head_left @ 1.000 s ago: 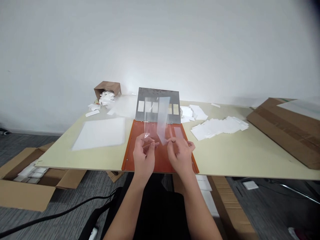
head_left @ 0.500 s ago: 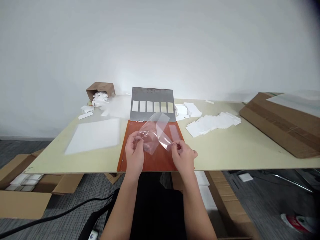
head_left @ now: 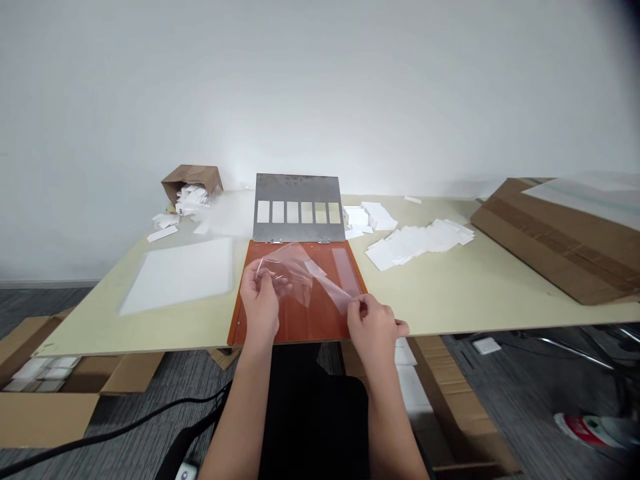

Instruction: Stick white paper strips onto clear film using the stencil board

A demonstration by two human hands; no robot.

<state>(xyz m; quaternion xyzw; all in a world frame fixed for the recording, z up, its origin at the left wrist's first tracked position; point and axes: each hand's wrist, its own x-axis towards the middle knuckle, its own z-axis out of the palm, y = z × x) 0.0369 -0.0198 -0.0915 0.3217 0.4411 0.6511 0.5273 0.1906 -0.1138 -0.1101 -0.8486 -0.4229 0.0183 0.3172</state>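
A clear, crumpled plastic film (head_left: 295, 277) hangs between my two hands, just above a hinged orange board (head_left: 310, 323). My left hand (head_left: 259, 308) pinches the film's upper left part over the board. My right hand (head_left: 374, 331) grips its lower right end near the board's front right corner. A pale pink strip (head_left: 345, 270) lies along the board's right side, partly behind the film. Hinged to the board's far edge, a grey metal plate (head_left: 299, 190) stands with six rectangular windows in a row.
A pale table (head_left: 450, 287) carries a white sheet (head_left: 177, 275), loose white cards (head_left: 420, 243), and a tipped brown box (head_left: 191, 180) spilling cards. Flattened cardboard (head_left: 555, 240) lies at right. An open carton (head_left: 50, 393) sits on the floor at left.
The film has spread wider between my hands. My right hand has moved outward and toward me, and my left hand has shifted left. The whole view has drifted slightly.
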